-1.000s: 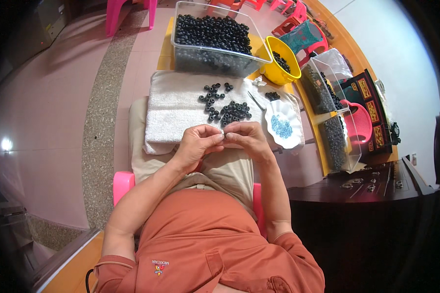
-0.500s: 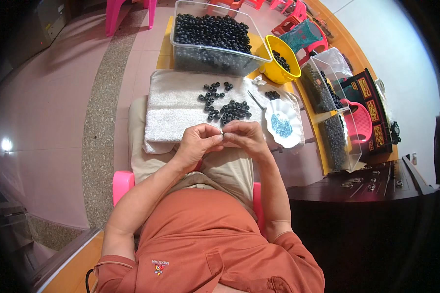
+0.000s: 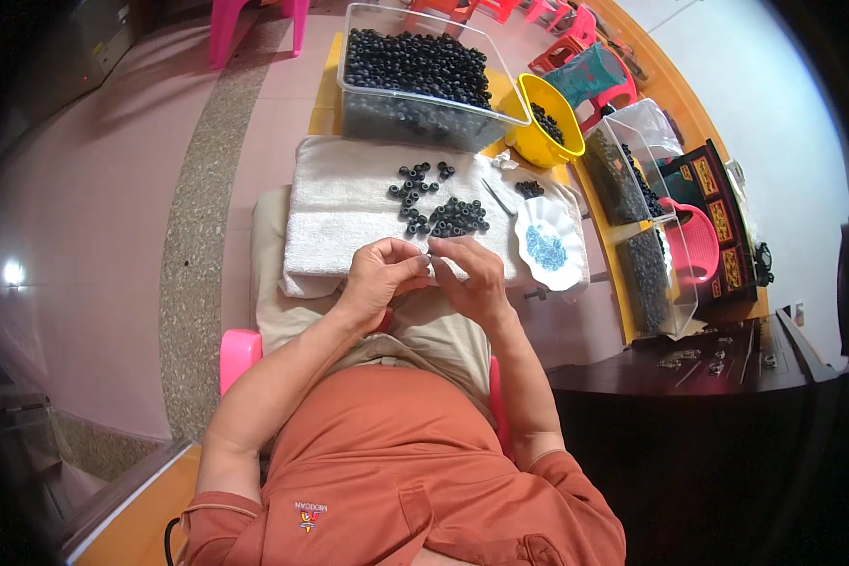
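Observation:
My left hand (image 3: 384, 278) is closed in a pinch in front of the towel's near edge. Its thumb and index fingertips hold a small thing too tiny to name. My right hand (image 3: 474, 278) meets it there, index finger reaching over the left fingertips and thumb apart below. Just beyond lie loose black ring-shaped beads (image 3: 459, 217) on the folded white towel (image 3: 335, 231). To the right, a white scalloped dish (image 3: 564, 276) holds small light-blue bits (image 3: 545, 247). A slim dark tool, like tweezers (image 3: 497, 196), rests by the dish's far rim.
A clear bin (image 3: 415, 123) full of black beads stands beyond the towel. Beside it is a yellow basket (image 3: 528, 141) with more beads. Further right stand clear boxes (image 3: 653, 274) of dark beads, a pink chair (image 3: 693, 241) and a dark tabletop (image 3: 660, 368).
My right thumb has drawn away from its index finger, loosening the pinch, and the hand has tilted. My left hand stays pinched in place. The view has shifted slightly.

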Tool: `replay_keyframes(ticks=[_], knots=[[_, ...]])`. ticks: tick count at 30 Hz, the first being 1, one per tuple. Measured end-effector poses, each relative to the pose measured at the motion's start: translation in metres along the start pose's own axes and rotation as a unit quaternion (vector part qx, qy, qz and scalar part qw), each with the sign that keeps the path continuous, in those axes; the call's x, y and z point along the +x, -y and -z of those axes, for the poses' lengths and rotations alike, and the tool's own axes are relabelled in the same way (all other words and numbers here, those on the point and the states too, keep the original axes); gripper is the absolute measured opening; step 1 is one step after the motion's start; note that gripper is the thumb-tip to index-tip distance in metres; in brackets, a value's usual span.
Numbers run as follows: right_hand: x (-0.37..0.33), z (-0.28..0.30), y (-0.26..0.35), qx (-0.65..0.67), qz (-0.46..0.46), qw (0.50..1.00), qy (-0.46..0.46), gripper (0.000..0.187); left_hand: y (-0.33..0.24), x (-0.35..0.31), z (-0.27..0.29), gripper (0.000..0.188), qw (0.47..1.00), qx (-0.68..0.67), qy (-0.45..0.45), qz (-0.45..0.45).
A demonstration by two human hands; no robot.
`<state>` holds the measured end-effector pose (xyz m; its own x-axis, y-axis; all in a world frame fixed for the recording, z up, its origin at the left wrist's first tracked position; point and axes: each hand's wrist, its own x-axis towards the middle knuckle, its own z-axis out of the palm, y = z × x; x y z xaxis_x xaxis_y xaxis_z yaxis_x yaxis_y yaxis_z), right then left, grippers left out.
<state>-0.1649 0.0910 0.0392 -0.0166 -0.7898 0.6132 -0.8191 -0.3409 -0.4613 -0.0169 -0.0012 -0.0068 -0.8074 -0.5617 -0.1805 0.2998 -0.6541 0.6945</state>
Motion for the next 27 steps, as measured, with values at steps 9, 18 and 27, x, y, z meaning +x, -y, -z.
replay_keyframes(ticks=[9,18,27], knots=[[-0.007,-0.008,0.002,-0.103,0.045,0.994,-0.007,0.055,-0.001,-0.001,-0.004,0.009,1.0,0.007,-0.026,-0.003],[-0.009,-0.008,0.005,-0.075,-0.001,0.997,-0.005,0.06,0.004,-0.001,-0.001,0.011,1.0,0.004,-0.008,-0.017],[-0.01,-0.013,0.0,-0.054,0.026,0.997,-0.037,0.053,-0.002,0.001,-0.001,0.01,1.0,0.003,0.009,-0.011]])
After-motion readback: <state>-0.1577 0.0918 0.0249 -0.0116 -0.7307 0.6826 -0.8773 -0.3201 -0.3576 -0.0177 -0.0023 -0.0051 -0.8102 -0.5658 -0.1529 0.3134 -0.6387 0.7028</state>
